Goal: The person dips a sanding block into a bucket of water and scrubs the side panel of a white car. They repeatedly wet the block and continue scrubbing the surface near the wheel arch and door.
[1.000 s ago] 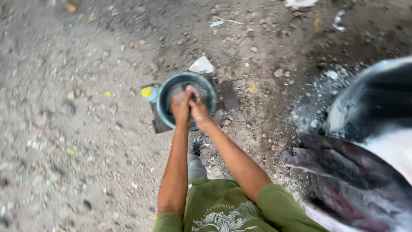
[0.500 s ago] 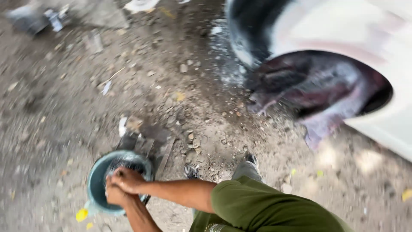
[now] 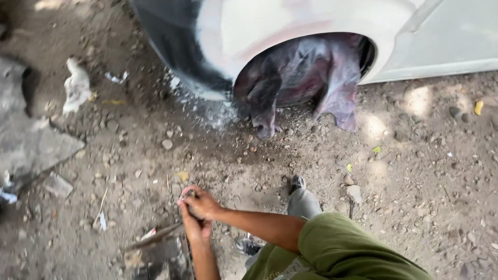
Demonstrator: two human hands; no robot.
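My two hands are pressed together low in the head view, above the dirt ground. My right hand (image 3: 206, 204) comes in from the right on a bare forearm and lies over my left hand (image 3: 190, 224), which rises from the bottom edge. A small pale thing (image 3: 187, 193) shows between the fingers; its kind is too small to tell. Just below the hands lies a dark flat board (image 3: 158, 243).
A pale car body (image 3: 290, 26) with a dark-masked wheel arch (image 3: 306, 72) fills the top. My green sleeve (image 3: 342, 249) and grey trouser leg with a shoe (image 3: 296, 182) are at the bottom right. A white rag (image 3: 77, 85) and a flat slab (image 3: 31, 145) lie left.
The view has swung up and right: the teal bowl under my hands has left the frame, and the car's wheel arch now sits at the top. My hands stay clasped together.
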